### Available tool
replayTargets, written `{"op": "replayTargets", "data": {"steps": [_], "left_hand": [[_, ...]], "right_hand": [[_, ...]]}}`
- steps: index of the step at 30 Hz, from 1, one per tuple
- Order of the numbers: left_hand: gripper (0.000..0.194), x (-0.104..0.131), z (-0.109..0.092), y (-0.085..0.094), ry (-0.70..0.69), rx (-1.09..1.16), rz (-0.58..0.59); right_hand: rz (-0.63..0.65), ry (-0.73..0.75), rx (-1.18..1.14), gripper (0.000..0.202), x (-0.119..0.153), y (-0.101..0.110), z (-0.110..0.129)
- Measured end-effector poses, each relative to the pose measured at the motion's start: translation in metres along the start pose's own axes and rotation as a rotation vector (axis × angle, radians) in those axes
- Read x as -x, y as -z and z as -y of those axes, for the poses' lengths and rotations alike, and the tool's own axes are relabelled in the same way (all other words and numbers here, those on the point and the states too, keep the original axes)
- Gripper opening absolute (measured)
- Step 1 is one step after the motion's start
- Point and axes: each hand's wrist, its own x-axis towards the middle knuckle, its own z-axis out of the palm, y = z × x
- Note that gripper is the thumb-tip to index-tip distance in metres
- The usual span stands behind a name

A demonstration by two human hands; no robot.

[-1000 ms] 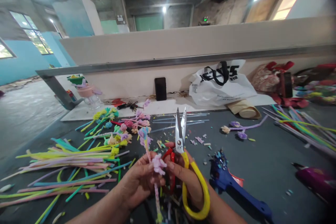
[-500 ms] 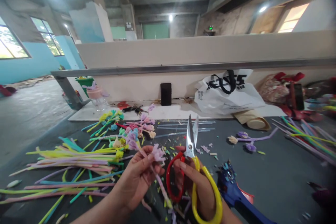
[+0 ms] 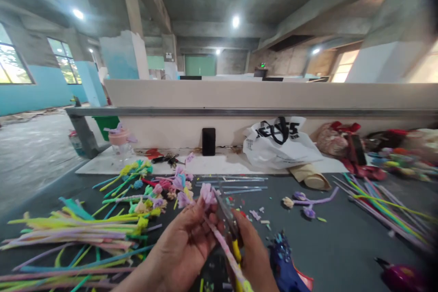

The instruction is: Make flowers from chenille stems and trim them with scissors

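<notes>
Pinched in the fingers of my left hand (image 3: 179, 248) is a pipe-cleaner flower stem (image 3: 224, 245), wrapped in pale pink and running down toward me. Its lilac fuzzy flower (image 3: 207, 195) sticks up above my fingertips, and another lilac bloom (image 3: 184, 198) shows just to the left. My right hand (image 3: 255, 255) grips a pair of scissors (image 3: 226, 213), seen edge-on, with the blades close beside the flower. Whether the blades touch it I cannot tell. The yellow handle (image 3: 237, 253) shows partly; the red one is mostly hidden.
Bundles of coloured pipe cleaners (image 3: 85, 232) lie on the left, with small made flowers (image 3: 164, 187) behind. A blue glue gun (image 3: 287, 267) rests right of my hands. Further off are a purple flower sprig (image 3: 310, 200), a black phone (image 3: 208, 141) and a white bag (image 3: 273, 153).
The scissors have turned edge-on, and their blades have come left and down to the lilac flower. My hands are closer together. The camera view has tilted up.
</notes>
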Motion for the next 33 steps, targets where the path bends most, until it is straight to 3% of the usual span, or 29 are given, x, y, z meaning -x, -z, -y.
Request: {"op": "replayTargets", "data": {"steps": [2,4,12,19,26,30,33], "left_hand": [[0.012,0.001,0.006,-0.007,0.026,0.022,0.019],[0.016,0.000,0.010,-0.013,0.030,0.043,0.019],[0.024,-0.005,0.017,-0.014,0.046,0.011,-0.052],[0.010,-0.011,0.020,-0.004,0.017,-0.126,0.090],[0.027,-0.008,0.023,-0.010,0.104,0.016,-0.002],[0.027,-0.005,0.024,-0.012,0.088,0.045,-0.008],[0.025,-0.004,0.025,-0.012,0.064,0.048,-0.004]], "right_hand": [[-0.084,0.209,0.239,0.052,0.001,0.002,-0.004],[-0.134,0.278,0.376,0.057,0.002,0.003,-0.008],[-0.134,0.372,0.511,0.066,-0.001,0.005,-0.010],[-0.141,0.404,0.506,0.059,-0.001,0.003,-0.010],[-0.028,0.386,0.478,0.062,-0.006,0.013,-0.021],[-0.085,0.458,0.598,0.055,-0.004,0.011,-0.020],[-0.059,0.517,0.680,0.055,-0.003,0.010,-0.018]]}}
